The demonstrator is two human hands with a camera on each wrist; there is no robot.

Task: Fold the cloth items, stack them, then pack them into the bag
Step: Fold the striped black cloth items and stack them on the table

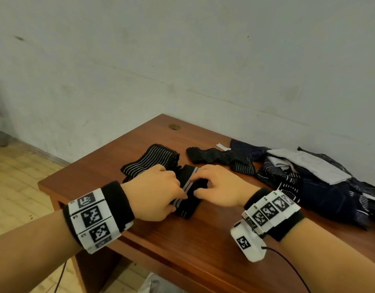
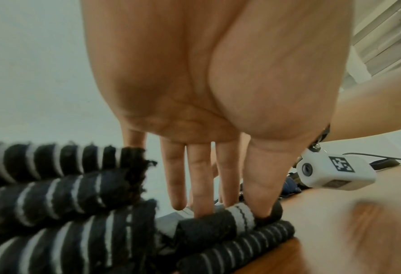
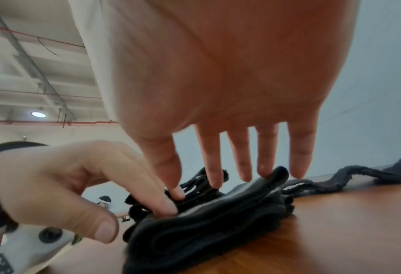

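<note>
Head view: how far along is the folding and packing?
Early. One striped cloth lies folded on the table. Both hands, left hand and right hand, work the dark banded cloth. An unfolded sock and the heap wait. No stack yet; whether the heap includes the bag is unclear.

The left hand pinches a black cloth by its white stripe; striped folded cloths lie left, on the bench.

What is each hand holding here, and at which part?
Both hands work one black folded cloth: left hand pinches its grey-striped band; right hand presses straight fingers on top.
</note>
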